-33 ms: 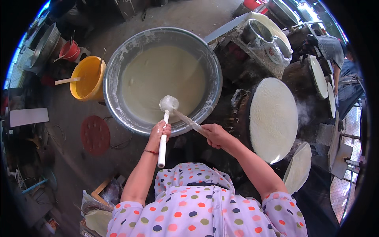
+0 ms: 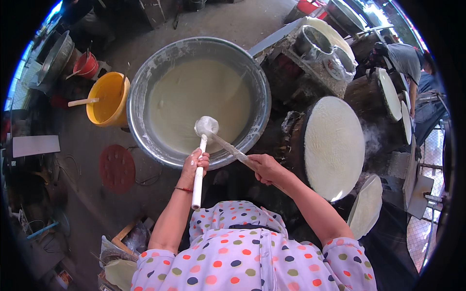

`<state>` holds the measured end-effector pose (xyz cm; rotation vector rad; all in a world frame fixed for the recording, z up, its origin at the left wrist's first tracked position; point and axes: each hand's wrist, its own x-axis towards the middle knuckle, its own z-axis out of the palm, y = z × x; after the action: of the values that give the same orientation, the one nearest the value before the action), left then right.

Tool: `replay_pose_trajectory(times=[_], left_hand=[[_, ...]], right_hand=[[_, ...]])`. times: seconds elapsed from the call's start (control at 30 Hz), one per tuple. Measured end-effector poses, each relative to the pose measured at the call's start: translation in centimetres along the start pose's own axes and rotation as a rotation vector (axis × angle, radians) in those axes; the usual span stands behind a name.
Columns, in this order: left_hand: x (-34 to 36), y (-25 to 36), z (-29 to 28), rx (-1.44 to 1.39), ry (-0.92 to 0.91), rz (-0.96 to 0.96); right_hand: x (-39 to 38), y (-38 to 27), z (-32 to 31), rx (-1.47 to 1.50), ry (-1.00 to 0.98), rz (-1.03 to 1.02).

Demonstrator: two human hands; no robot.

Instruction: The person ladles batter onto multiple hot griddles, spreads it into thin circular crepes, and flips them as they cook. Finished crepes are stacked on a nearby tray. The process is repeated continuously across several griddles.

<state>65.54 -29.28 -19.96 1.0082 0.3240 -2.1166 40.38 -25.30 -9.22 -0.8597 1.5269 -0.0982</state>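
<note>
A: Largest item first. What is found?

B: The metal basin (image 2: 141,89), taken as the reference. Its inner wall bears pale streaks, and a broad pool of pale liquid (image 2: 201,92) lies inside it.

A: Next in size?

B: A round pale layer (image 2: 335,145), spread out to the right of the basin, with steam (image 2: 373,139) beyond it. Nearer the wearer, also right of the basin, a pale sheet (image 2: 365,206) stands tilted.

A: Smaller items?

B: A stick (image 2: 234,151) slants over the basin's near rim toward a white-handled ladle (image 2: 207,126). The ladle's coated cup is within the basin, at its near side. Whether the cup is full, I cannot tell. The stick's far end appears to meet it.

A: The hands?

B: Left hand (image 2: 195,165), at the basin's near rim: fingers wrapped around the ladle's handle. Right hand (image 2: 268,169), just outside the rim: fingers closed around the stick.

A: Progress?

B: Part-way, in my judgement. Done: the round layer is spread. Left: ample liquid in the basin, and the ladle is not yet clear of it.
</note>
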Motion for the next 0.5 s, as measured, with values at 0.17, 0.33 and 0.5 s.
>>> replay_pose_trajectory(times=[0.17, 0.33, 0.5], left_hand=[[-4.5, 2.9, 8.0, -0.006, -0.233, 0.124], [-10.2, 6.1, 13.8, 0.381, -0.264, 0.520], [-16.9, 6.6, 20.8, 0.639, -0.340, 0.875]], right_hand=[[-3.6, -2.5, -2.0, 0.097, 0.135, -0.256], [-5.7, -7.2, -2.3, 0.128, 0.238, -0.493], [-6.3, -10.1, -4.5, 0.010, 0.448, -0.905]])
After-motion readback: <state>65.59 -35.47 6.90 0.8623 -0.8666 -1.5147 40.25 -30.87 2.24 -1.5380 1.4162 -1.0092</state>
